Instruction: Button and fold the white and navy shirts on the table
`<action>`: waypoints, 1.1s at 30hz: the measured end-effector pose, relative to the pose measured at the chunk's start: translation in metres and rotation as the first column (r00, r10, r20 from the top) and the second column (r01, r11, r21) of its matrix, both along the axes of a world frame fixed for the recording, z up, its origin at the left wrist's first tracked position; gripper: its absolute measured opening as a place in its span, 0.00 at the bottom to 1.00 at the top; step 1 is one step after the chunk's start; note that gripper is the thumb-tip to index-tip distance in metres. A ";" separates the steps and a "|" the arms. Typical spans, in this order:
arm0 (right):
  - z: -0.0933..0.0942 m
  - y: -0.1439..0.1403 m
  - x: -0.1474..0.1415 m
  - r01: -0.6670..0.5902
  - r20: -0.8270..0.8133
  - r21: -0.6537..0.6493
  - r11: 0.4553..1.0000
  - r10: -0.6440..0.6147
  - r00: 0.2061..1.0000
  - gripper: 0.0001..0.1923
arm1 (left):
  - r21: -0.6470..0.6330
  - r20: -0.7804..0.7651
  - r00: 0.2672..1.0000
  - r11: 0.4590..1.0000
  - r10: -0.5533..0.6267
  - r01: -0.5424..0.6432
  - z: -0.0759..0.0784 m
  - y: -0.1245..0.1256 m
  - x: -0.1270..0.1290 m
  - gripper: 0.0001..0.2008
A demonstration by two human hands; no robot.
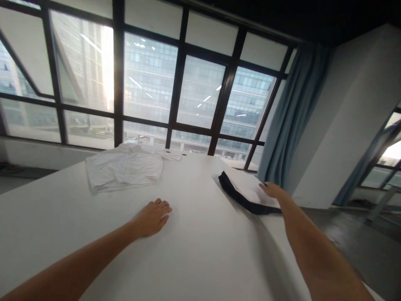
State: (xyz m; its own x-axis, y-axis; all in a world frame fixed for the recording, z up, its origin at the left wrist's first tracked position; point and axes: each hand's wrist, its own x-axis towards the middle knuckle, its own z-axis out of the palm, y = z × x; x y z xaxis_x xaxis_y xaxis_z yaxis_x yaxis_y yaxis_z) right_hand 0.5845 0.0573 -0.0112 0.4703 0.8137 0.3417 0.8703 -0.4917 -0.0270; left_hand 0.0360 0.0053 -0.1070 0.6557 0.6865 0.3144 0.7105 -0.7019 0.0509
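**Dark-Framed Windows (150, 77) Rose Behind a Smooth White Table (194, 238)**

At the far left, one pane (26, 46) stood tilted out of line in the straight, dark frames, and low sunlight glared through the glass beside it. On the left part of the tabletop lay a white garment (125, 169), thin and soft, spread in a loose, roughly four-sided shape with shallow wrinkles and a narrow part reaching right. Nearer to you, your left hand (152, 219) was palm down over the table, its fingers gently bent and slightly apart, the thumb set off from them; it held nothing.

Farther right, near the table's edge, lay a flat stack: a pale, smooth white layer (242, 182) on top, with a dark, matte layer (239, 200) showing below as a thick band along the near side, bent at its left corner. Your right hand (273, 190) was at the right part of that stack, blurred and seen from the back, so you could not tell whether it pinched the white layer or only rested there.

Behind it, a blue-grey curtain (288, 113) hung in long vertical folds beside a plain, pale pillar (347, 113). A dull grey floor (335, 228) filled the far right.
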 end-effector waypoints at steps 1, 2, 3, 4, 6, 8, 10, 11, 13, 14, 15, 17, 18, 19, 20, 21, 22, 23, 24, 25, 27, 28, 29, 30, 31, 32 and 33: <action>-0.011 0.008 -0.009 -0.054 -0.019 -0.037 0.998 0.053 0.998 0.22 | 0.003 -0.001 1.000 1.000 0.000 0.000 0.000 0.000 0.000 0.17; -0.021 0.016 -0.020 -0.097 -0.044 -0.067 0.993 0.094 0.995 0.23 | 0.006 -0.003 1.000 1.000 0.001 -0.001 0.000 0.000 0.001 0.17; -0.029 0.023 -0.033 -0.124 -0.067 -0.092 0.988 0.119 0.991 0.25 | 0.008 -0.006 1.000 1.000 0.003 -0.003 0.000 -0.001 0.001 0.17; -0.036 0.028 -0.045 -0.144 -0.070 -0.100 0.985 0.137 0.988 0.27 | 0.011 -0.008 1.000 1.000 0.005 -0.005 0.000 -0.001 0.001 0.17; -0.048 0.033 -0.069 -0.194 -0.070 -0.147 0.970 0.186 0.980 0.29 | 0.017 -0.014 1.000 1.000 0.000 0.001 -0.001 -0.003 0.001 0.17; -0.059 0.033 -0.088 -0.243 -0.068 -0.237 0.941 0.234 0.970 0.29 | 0.021 -0.015 1.000 1.000 -0.022 0.023 -0.001 -0.001 0.000 0.17; -0.067 0.031 -0.103 -0.245 -0.033 -0.295 0.923 0.247 0.969 0.30 | -0.011 -0.013 0.999 0.999 -0.040 0.040 0.002 0.006 -0.002 0.17; -0.071 0.030 -0.111 -0.236 0.007 -0.291 0.927 0.249 0.969 0.30 | -0.039 -0.006 1.000 0.999 -0.023 0.023 0.004 0.013 -0.003 0.16; -0.075 0.027 -0.130 -0.249 0.101 -0.231 0.940 0.278 0.955 0.28 | -0.068 0.010 0.997 0.995 0.077 -0.076 0.011 0.033 -0.009 0.16; -0.075 0.024 -0.141 -0.284 0.135 -0.206 0.937 0.314 0.940 0.28 | -0.055 0.011 0.988 0.987 0.155 -0.154 0.014 0.045 -0.013 0.17; -0.076 0.021 -0.154 -0.334 0.155 -0.194 0.922 0.365 0.918 0.28 | -0.024 0.009 0.969 0.969 0.246 -0.246 0.016 0.059 -0.018 0.17; -0.076 0.010 -0.183 -0.456 0.145 -0.212 0.864 0.489 0.860 0.28 | 0.043 -0.010 0.908 0.907 0.420 -0.419 0.019 0.087 -0.029 0.19; -0.076 0.003 -0.198 -0.515 0.126 -0.231 0.825 0.550 0.825 0.28 | 0.053 -0.018 0.870 0.869 0.493 -0.492 0.018 0.100 -0.035 0.21; -0.075 -0.005 -0.213 -0.569 0.096 -0.252 0.783 0.605 0.790 0.28 | 0.038 -0.031 0.836 0.837 0.547 -0.546 0.016 0.112 -0.040 0.22; -0.075 -0.013 -0.226 -0.611 0.062 -0.273 0.743 0.648 0.760 0.28 | 0.004 -0.053 0.812 0.813 0.582 -0.582 0.012 0.123 -0.045 0.24; -0.074 -0.021 -0.238 -0.645 0.028 -0.290 0.707 0.680 0.733 0.28 | -0.041 -0.084 0.800 0.800 0.594 -0.599 0.008 0.132 -0.049 0.25; -0.074 -0.028 -0.248 -0.672 0.000 -0.300 0.678 0.704 0.710 0.27 | -0.084 -0.120 0.802 0.799 0.585 -0.596 0.004 0.140 -0.052 0.26; -0.073 -0.034 -0.255 -0.692 -0.019 -0.303 0.655 0.722 0.691 0.26 | -0.118 -0.157 0.812 0.805 0.563 -0.581 0.000 0.145 -0.055 0.26; -0.073 -0.038 -0.261 -0.709 -0.029 -0.303 0.637 0.737 0.675 0.26 | -0.137 -0.187 0.826 0.818 0.532 -0.558 -0.003 0.149 -0.056 0.26; -0.073 -0.041 -0.264 -0.722 -0.030 -0.299 0.624 0.750 0.660 0.25 | -0.138 -0.206 0.846 0.841 0.491 -0.522 -0.006 0.151 -0.057 0.25; -0.072 -0.042 -0.265 -0.738 -0.029 -0.291 0.609 0.766 0.643 0.24 | -0.122 -0.222 0.889 0.893 0.400 -0.433 -0.009 0.148 -0.056 0.24; -0.072 -0.041 -0.265 -0.739 -0.027 -0.287 0.609 0.766 0.642 0.24 | -0.114 -0.220 0.907 0.914 0.360 -0.390 -0.009 0.142 -0.054 0.24; -0.072 -0.039 -0.264 -0.737 -0.023 -0.281 0.615 0.763 0.645 0.23 | -0.109 -0.215 0.921 0.929 0.326 -0.354 -0.009 0.134 -0.051 0.24; -0.071 -0.037 -0.264 -0.735 -0.019 -0.270 0.622 0.760 0.650 0.23 | -0.104 -0.205 0.933 0.942 0.294 -0.320 -0.008 0.124 -0.047 0.23; -0.070 -0.033 -0.266 -0.734 -0.016 -0.256 0.629 0.757 0.653 0.23 | -0.100 -0.193 0.947 0.955 0.256 -0.279 -0.006 0.112 -0.042 0.23; -0.068 -0.030 -0.269 -0.739 -0.017 -0.238 0.630 0.758 0.652 0.22 | -0.100 -0.179 0.961 0.968 0.210 -0.230 -0.004 0.097 -0.036 0.22; -0.066 -0.025 -0.274 -0.751 -0.025 -0.213 0.625 0.765 0.644 0.22 | -0.106 -0.162 0.976 0.981 0.144 -0.162 -0.001 0.082 -0.029 0.21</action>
